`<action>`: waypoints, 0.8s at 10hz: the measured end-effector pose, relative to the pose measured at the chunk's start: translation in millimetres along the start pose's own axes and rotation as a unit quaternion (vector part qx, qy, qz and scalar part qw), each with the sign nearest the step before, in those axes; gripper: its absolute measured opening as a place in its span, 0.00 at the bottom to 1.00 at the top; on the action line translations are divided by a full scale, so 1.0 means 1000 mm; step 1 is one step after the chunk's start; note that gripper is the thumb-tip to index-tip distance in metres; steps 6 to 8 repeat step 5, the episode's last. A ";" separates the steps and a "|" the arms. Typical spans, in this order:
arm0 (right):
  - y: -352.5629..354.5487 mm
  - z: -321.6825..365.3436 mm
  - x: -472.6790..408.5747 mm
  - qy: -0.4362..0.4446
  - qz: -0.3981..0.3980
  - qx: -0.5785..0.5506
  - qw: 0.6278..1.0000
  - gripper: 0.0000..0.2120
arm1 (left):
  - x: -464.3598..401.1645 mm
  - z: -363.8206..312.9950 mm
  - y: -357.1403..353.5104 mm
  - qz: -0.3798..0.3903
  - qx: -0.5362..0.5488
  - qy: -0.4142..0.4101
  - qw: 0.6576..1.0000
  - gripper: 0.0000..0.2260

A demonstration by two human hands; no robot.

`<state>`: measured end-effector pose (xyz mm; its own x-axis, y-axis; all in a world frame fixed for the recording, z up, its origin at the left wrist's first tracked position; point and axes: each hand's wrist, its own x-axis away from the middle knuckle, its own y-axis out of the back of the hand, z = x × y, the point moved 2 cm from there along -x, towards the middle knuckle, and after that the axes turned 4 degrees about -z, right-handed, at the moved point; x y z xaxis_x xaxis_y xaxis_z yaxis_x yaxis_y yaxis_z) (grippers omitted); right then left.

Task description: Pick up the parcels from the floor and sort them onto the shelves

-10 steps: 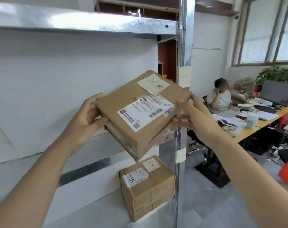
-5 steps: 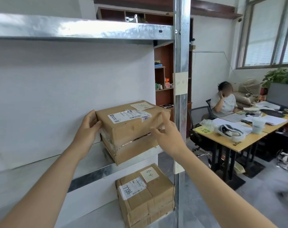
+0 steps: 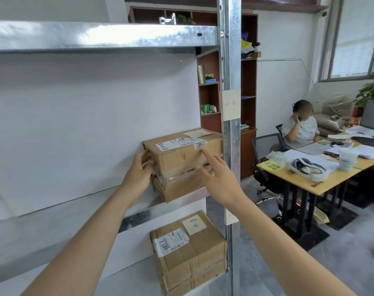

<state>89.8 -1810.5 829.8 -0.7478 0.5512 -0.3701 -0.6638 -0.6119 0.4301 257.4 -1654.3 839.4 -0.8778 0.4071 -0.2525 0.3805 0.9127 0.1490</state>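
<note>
**Parcel seated on the middle shelf, hands about to leave it**

Galvanised shelving against a white backing board filled our view, with an office desk (image 3: 305,178) and a seated person (image 3: 299,127) off to the right. Our left hand (image 3: 140,174) was pressed flat against the left end of the upper parcel (image 3: 181,159), fingers spread along the cardboard rather than curled under it. Our right hand (image 3: 218,176) was open too, its fingertips (image 3: 203,151) touching the front face near the top edge; it gripped nothing. The parcel sat on the middle shelf (image 3: 139,216), tight beside the steel upright (image 3: 229,135), and its front lower corner appeared to overhang the shelf lip a little.

We judged this to be the placing step, nearly finished. The next move called for a short push inward so the box sat fully on the shelf, then both hands withdrawing and turning back to the floor for another parcel.

The box was plain brown corrugated card, rectangular, creased and scuffed, with shiny clear tape banding its middle, a white printed shipping label (image 3: 177,144) on top and a handwritten paper slip beside it. A similar slip was taped to the upright. The lower parcel (image 3: 190,253), of the same taped card, stood on the shelf beneath. The shelf rails were dull, mottled zinc with a smooth sheen.
</note>
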 end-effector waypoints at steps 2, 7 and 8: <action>0.005 -0.007 0.005 0.006 0.004 -0.027 1.000 0.26 | 0.019 0.002 -0.006 -0.041 0.032 0.011 0.999 0.14; -0.009 0.027 0.041 0.025 0.025 -0.160 0.987 0.25 | 0.089 -0.022 0.062 -0.054 0.122 0.038 0.990 0.28; -0.009 0.027 0.041 0.025 0.025 -0.160 0.987 0.25 | 0.089 -0.022 0.062 -0.054 0.122 0.038 0.990 0.28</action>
